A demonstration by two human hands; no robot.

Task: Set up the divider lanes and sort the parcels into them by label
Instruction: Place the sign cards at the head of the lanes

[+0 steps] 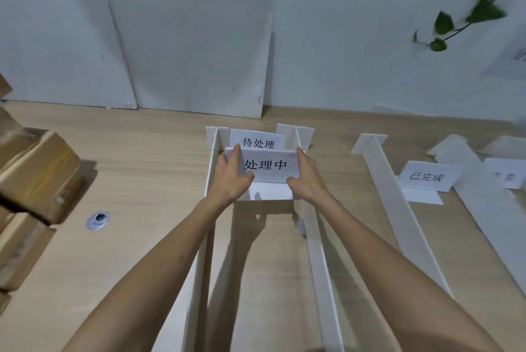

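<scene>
Two bare forearms reach forward over a wooden table [128, 152]. The left hand [230, 178] and right hand [308, 178] each hold one side edge of a folded white card [266, 165] printed 处理中, with fingers up along the edge and the thumb at the lower corner. The card stands in the lane between two white dividers: the left divider [210, 160] just to its left and the right divider [320, 266] just to its right. Just behind the card stands a second card [257, 142] reading 待处理. Further right of the card lie two more dividers [398, 209], with a card reading 已完成 [427, 176] between them. Well to the left of the card sit stacked brown parcels [37, 175]. The card looks like thin, light paper that would bend or crease easily, so a gentle hold at both side edges, clear of the fold, seems best.
</scene>
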